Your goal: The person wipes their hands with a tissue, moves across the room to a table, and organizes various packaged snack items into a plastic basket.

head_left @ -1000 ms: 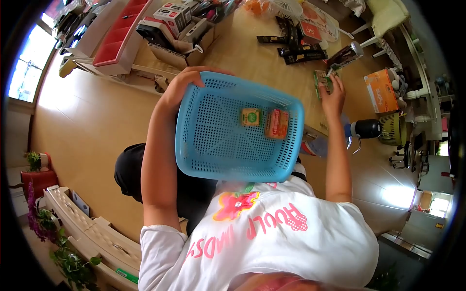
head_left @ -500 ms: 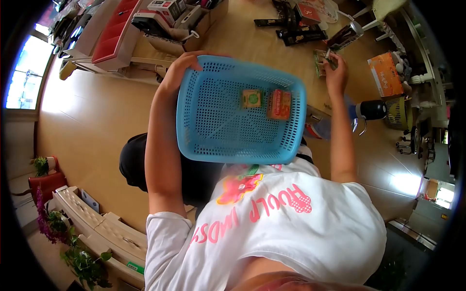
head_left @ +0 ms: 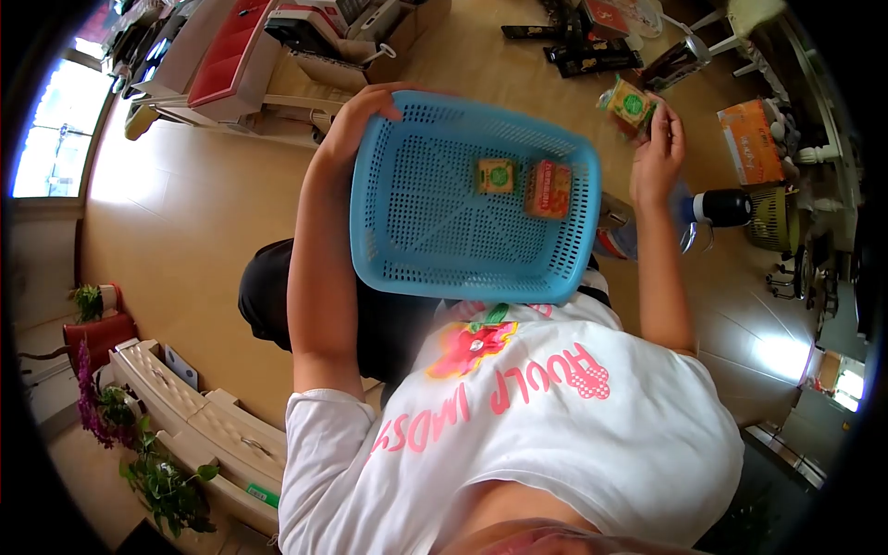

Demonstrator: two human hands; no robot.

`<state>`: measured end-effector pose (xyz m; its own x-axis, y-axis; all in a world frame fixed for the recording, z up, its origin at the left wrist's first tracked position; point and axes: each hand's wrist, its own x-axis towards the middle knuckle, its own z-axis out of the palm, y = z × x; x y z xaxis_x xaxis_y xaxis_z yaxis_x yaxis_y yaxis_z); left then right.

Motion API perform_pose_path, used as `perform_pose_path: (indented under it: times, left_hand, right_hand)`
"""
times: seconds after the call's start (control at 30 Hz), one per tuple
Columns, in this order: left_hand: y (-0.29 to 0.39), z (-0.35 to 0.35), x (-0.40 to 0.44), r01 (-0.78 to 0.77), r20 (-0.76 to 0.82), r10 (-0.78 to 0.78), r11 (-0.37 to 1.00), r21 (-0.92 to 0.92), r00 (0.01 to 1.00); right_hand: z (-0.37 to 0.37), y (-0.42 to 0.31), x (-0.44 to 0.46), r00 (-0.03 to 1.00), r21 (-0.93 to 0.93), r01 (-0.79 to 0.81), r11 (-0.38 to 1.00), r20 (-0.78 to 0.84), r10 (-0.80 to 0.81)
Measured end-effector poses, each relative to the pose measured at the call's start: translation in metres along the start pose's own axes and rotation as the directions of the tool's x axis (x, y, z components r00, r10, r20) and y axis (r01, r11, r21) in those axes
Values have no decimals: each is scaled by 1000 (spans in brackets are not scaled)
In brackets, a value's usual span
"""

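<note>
My left hand point(head_left: 361, 118) grips the far left corner of a blue plastic basket point(head_left: 366, 227), holding it tilted over my lap. Inside, toward the right, lie a small yellow packet with a green round label point(head_left: 496, 176) and an orange-red packet point(head_left: 549, 189). Just beyond the basket's right corner, my right hand point(head_left: 659, 153) pinches a yellow snack packet with a green label point(head_left: 630, 102). It is lifted above the wooden table, and its wrapper looks clear at the edges.
Black packets point(head_left: 592, 61) and a dark can-like container point(head_left: 676, 63) sit on the table point(head_left: 490, 69). At the back left stands a cardboard box of goods point(head_left: 347, 69) beside a red-lined tray point(head_left: 231, 55). An orange box point(head_left: 750, 141) and a black-topped bottle point(head_left: 721, 208) are on the right.
My right hand has raised the yellow packet from the table, turning its green label into view. The view has shifted slightly, while my left hand keeps its hold on the basket.
</note>
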<state>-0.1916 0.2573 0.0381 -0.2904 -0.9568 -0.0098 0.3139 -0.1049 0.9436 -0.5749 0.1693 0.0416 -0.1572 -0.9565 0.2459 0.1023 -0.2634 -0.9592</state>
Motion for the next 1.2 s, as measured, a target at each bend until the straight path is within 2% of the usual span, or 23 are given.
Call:
perform_pose_path:
  times: [0.1,0.2,0.23,0.33,0.37,0.47,0.5,0.6,0.7,0.8,0.9,1.0,1.1,1.2]
  left_hand:
    - [5,11,-3,-36,-39,35,999,-12,999]
    - [2,5,0,-43,4,43,999,8,999]
    - [2,3,0,-34,11,34,999,13,999]
    - [5,4,-2,-7,4,7,1000,23,1000]
    - [7,7,-3,3,-16,-2,1000,23,1000]
    - [7,9,-3,-3,-33,5,999,45,999]
    - [7,8,-4,-9,-31,11,998,55,999]
    - [8,12,-4,-14,-26,15,999,44,1000]
    - [8,10,-3,-8,-8,8,999,46,1000]
    - [9,10,-3,12,-10,-12,1000,25,1000]
    - [11,11,-3,12,-9,-12,999,53,1000]
    - [11,13,-3,7,-30,-5,998,60,1000]
    - [10,12,-3,1,-29,1,997,72,1000]
    - [12,15,-4,-1,-34,3,998,56,999]
  right_hand:
    - [32,-49,-40,949,124,-199,972,273,159]
    - [44,-59,-59,831,109,-348,931,497,252]
    - [45,-61,-66,789,18,-355,935,542,290]
    - [53,-58,-80,708,-186,-222,957,644,289]
    - [53,-43,-82,717,-244,-36,969,669,195]
    - [62,-44,-94,719,-513,177,840,650,246]
    - [65,-35,-96,734,-464,371,804,677,52]
    - [66,-35,-92,674,-463,541,702,738,-33]
    - [64,-29,-93,678,-482,551,681,735,-28]
    - [63,-36,-94,574,-412,695,589,812,-109]
    - [63,-44,-98,443,-332,781,529,892,-94]
    - [63,-38,-102,414,-324,817,476,906,-93]
    - [64,-22,-96,438,-338,817,467,891,-121]
    - [67,-19,-94,518,-411,787,460,845,-130]
